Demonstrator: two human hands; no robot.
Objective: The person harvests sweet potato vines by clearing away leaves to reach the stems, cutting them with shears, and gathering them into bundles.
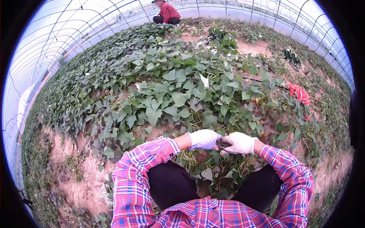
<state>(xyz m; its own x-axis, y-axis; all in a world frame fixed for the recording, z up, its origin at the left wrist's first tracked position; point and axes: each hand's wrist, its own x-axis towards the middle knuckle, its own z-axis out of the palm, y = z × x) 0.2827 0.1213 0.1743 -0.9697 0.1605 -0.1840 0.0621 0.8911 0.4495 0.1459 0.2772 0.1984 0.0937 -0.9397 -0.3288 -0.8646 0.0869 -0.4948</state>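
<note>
My left hand (pixel 204 140), in a white glove, is closed, with its fingertips meeting the other hand in front of my knees. Pale knit covers my right hand (pixel 240 143), whose fingers are curled in a pinch. Where they meet, a small dark greyish piece (pixel 223 145) shows at the fingers; its kind cannot be made out. Both hands hover low over leafy vines (pixel 178 98) with broad pointed green leaves, which look like sweet potato vines. More leaves and stems (pixel 215 173) lie between my knees below the hands.
Bare reddish soil (pixel 81 167) shows on the left. A crumpled red net or bag (pixel 299 94) lies on the vines at the right, near a dark hose (pixel 253 79). Another person (pixel 169 14) squats at the far end. Curved greenhouse ribs (pixel 53 34) arch around the field.
</note>
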